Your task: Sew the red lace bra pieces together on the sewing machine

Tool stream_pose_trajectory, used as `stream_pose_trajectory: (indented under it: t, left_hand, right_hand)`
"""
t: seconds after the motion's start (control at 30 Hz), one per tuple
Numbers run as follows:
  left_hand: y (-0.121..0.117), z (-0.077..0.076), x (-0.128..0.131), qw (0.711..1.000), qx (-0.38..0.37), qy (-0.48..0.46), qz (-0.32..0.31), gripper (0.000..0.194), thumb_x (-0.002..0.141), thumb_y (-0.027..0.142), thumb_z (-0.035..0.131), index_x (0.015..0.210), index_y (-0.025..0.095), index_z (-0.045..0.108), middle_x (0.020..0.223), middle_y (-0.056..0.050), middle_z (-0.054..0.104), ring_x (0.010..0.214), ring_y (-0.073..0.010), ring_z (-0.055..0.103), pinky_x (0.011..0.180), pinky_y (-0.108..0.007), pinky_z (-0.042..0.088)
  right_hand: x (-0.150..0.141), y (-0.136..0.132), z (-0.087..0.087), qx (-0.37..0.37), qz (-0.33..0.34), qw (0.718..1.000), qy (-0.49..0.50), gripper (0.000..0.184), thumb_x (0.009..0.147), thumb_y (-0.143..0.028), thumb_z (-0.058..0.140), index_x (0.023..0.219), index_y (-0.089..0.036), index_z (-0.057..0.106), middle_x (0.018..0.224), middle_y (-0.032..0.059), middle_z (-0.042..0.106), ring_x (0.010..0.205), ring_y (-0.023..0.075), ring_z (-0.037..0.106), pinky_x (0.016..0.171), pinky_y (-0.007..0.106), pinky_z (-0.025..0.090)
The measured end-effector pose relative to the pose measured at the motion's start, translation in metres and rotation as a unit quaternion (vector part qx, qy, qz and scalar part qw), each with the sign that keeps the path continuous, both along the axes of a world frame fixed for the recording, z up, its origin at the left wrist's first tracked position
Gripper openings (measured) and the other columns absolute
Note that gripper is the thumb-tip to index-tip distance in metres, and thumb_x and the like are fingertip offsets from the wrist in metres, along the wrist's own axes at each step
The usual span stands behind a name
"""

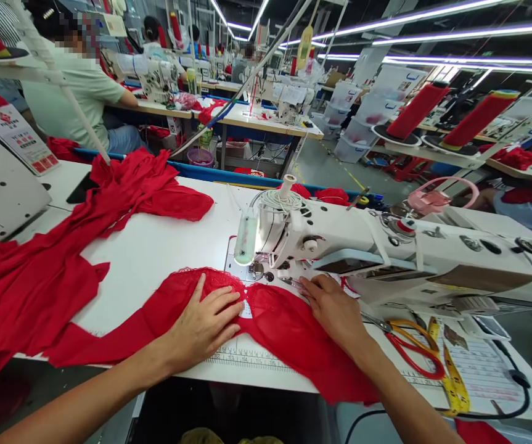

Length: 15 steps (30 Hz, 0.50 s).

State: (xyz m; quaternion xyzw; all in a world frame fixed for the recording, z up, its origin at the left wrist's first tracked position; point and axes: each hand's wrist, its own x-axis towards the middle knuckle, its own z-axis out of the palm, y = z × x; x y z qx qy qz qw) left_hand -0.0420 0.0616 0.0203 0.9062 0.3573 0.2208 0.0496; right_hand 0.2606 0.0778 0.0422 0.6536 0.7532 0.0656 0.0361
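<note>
A red garment with two lace-edged cups (277,320), like a bra, lies across the front of the sewing machine table. On its left cup my left hand (205,314) rests flat, fingers spread and palm down. My right hand (333,305) is over the right cup's upper edge, its fingers closed around a slim pointed metal tool (292,282); whether that is tweezers or thread snips I cannot tell. The white sewing machine (335,228) stands just beyond the garment, with its needle area above the strip joining the cups.
Scissors (416,354) with orange and red handles lie right of my right hand, beside a yellow tape measure (453,376). Red fabric (127,191) is heaped on the left. Red thread cones (420,111) stand back right. A person in pale green (74,92) sits further back left.
</note>
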Motion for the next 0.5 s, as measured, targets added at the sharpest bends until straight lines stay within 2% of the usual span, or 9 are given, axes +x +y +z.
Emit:
stream_pose_trajectory:
  t: [0.07, 0.13, 0.2, 0.23, 0.3, 0.37, 0.4, 0.43, 0.5]
  left_hand:
    - [0.006, 0.004, 0.001, 0.998, -0.023, -0.02, 0.052, 0.033, 0.103, 0.028, 0.043, 0.133, 0.022, 0.057, 0.138, -0.009, 0.061, 0.135, -0.0264, 0.049, 0.123, -0.059, 0.015]
    - [0.014, 0.007, 0.004, 0.992, -0.035, -0.035, 0.113, 0.041, 0.1, 0.034, 0.05, 0.139, 0.02, 0.05, 0.139, -0.012, 0.058, 0.137, -0.0302, 0.045, 0.12, -0.058, 0.023]
    - [0.023, 0.009, 0.007, 0.988, -0.052, -0.031, 0.143, 0.061, 0.091, 0.044, 0.064, 0.143, 0.018, 0.044, 0.132, -0.014, 0.061, 0.13, -0.0337, 0.05, 0.115, -0.058, 0.03]
    - [0.027, 0.01, 0.009, 0.987, -0.064, -0.024, 0.148, 0.069, 0.086, 0.049, 0.069, 0.143, 0.017, 0.045, 0.126, -0.014, 0.063, 0.123, -0.0347, 0.053, 0.111, -0.057, 0.034]
    - [0.033, 0.011, 0.013, 0.984, -0.1, -0.014, 0.149, 0.065, 0.081, 0.053, 0.073, 0.132, 0.017, 0.053, 0.111, -0.012, 0.066, 0.107, -0.0332, 0.059, 0.099, -0.053, 0.042]
    - [0.038, 0.012, 0.017, 0.978, -0.152, -0.015, 0.145, 0.044, 0.082, 0.053, 0.07, 0.108, 0.019, 0.063, 0.095, -0.008, 0.068, 0.092, -0.03, 0.06, 0.088, -0.047, 0.044]
    - [0.04, 0.013, 0.018, 0.974, -0.178, -0.017, 0.138, 0.036, 0.084, 0.053, 0.069, 0.095, 0.019, 0.065, 0.087, -0.005, 0.067, 0.086, -0.0282, 0.06, 0.084, -0.044, 0.044]
    - [0.041, 0.013, 0.019, 0.971, -0.2, -0.018, 0.13, 0.032, 0.085, 0.052, 0.067, 0.085, 0.02, 0.065, 0.079, -0.003, 0.066, 0.081, -0.0262, 0.06, 0.083, -0.042, 0.042]
    - [0.044, 0.014, 0.021, 0.967, -0.226, -0.021, 0.114, 0.031, 0.087, 0.049, 0.064, 0.074, 0.021, 0.066, 0.069, -0.001, 0.064, 0.074, -0.0238, 0.059, 0.082, -0.041, 0.041]
  right_hand:
    - [-0.002, -0.004, -0.001, 0.02, 0.016, 0.999, -0.025, 0.029, 0.094, -0.011, 0.05, 0.115, -0.018, 0.068, 0.107, 0.0104, 0.068, 0.102, 0.0253, 0.063, 0.061, 0.027, 0.048]
    - [-0.007, -0.013, 0.0, 0.072, 0.026, 0.997, -0.006, 0.027, 0.091, -0.006, 0.045, 0.105, -0.015, 0.067, 0.101, 0.0125, 0.069, 0.097, 0.0257, 0.064, 0.061, 0.028, 0.048]
    - [-0.016, -0.025, 0.004, 0.119, 0.056, 0.987, 0.093, 0.03, 0.09, -0.004, 0.039, 0.103, -0.016, 0.063, 0.096, 0.012, 0.069, 0.093, 0.0242, 0.066, 0.065, 0.028, 0.05]
    - [-0.023, -0.031, 0.007, 0.116, 0.077, 0.976, 0.169, 0.031, 0.09, -0.005, 0.037, 0.106, -0.018, 0.061, 0.094, 0.0103, 0.07, 0.09, 0.0227, 0.066, 0.068, 0.028, 0.051]
    - [-0.04, -0.041, 0.012, 0.038, 0.11, 0.933, 0.34, 0.03, 0.093, -0.01, 0.033, 0.109, -0.021, 0.056, 0.086, 0.0048, 0.069, 0.08, 0.0192, 0.066, 0.07, 0.028, 0.052]
    - [-0.059, -0.043, 0.015, -0.075, 0.094, 0.875, 0.469, 0.023, 0.1, -0.021, 0.031, 0.102, -0.024, 0.054, 0.076, -0.0002, 0.064, 0.067, 0.0166, 0.061, 0.063, 0.026, 0.05]
    - [-0.068, -0.042, 0.016, -0.111, 0.078, 0.854, 0.503, 0.02, 0.101, -0.028, 0.034, 0.098, -0.024, 0.053, 0.075, -0.0013, 0.062, 0.064, 0.0156, 0.059, 0.06, 0.025, 0.048]
    - [-0.075, -0.038, 0.015, -0.126, 0.066, 0.842, 0.52, 0.017, 0.1, -0.034, 0.04, 0.095, -0.024, 0.054, 0.076, -0.0017, 0.062, 0.064, 0.0149, 0.057, 0.058, 0.024, 0.047]
    - [-0.085, -0.029, 0.011, -0.112, 0.046, 0.843, 0.524, 0.014, 0.093, -0.035, 0.052, 0.098, -0.023, 0.057, 0.079, -0.0018, 0.064, 0.066, 0.0147, 0.057, 0.06, 0.024, 0.045]
